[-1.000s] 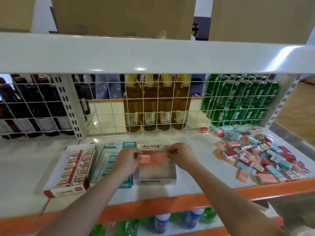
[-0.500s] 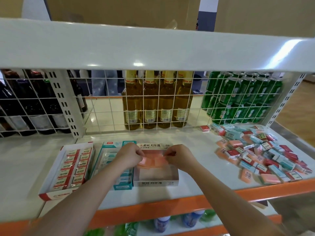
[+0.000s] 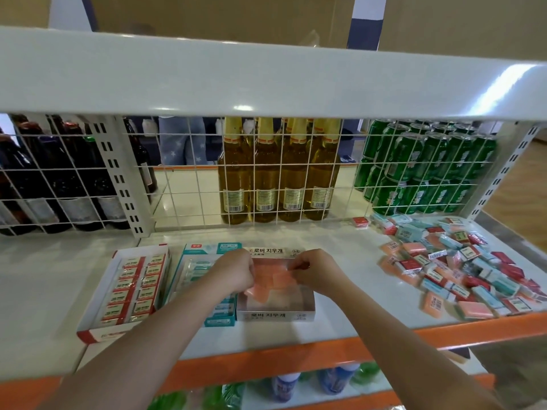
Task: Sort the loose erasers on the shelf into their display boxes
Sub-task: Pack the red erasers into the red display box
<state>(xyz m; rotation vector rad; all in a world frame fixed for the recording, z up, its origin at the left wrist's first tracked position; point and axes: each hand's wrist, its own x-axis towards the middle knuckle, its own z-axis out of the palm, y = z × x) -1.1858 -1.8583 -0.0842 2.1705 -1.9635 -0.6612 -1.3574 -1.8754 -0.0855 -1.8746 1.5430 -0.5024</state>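
- Your left hand (image 3: 233, 273) and right hand (image 3: 315, 272) meet over the white box (image 3: 276, 315) with Korean lettering, near the front of the shelf (image 3: 325, 250).
- Both hands have curled fingers pinching the orange erasers (image 3: 270, 279), which sit above and partly inside that box; the erasers are blurred, so you cannot count them.
- The teal box (image 3: 219, 319) touches the white box on its left side, and your left forearm crosses over it.
- The red-and-white box (image 3: 97, 335) lies further left, filled with two rows of red-labelled erasers.
- The loose pile of erasers (image 3: 461, 267), in orange, red and teal, is spread across the right end of the shelf, well apart from the boxes.
- Behind the wire grid (image 3: 189, 184) stand yellow bottles (image 3: 278, 179), dark bottles (image 3: 59, 179) and green cans (image 3: 423, 170).
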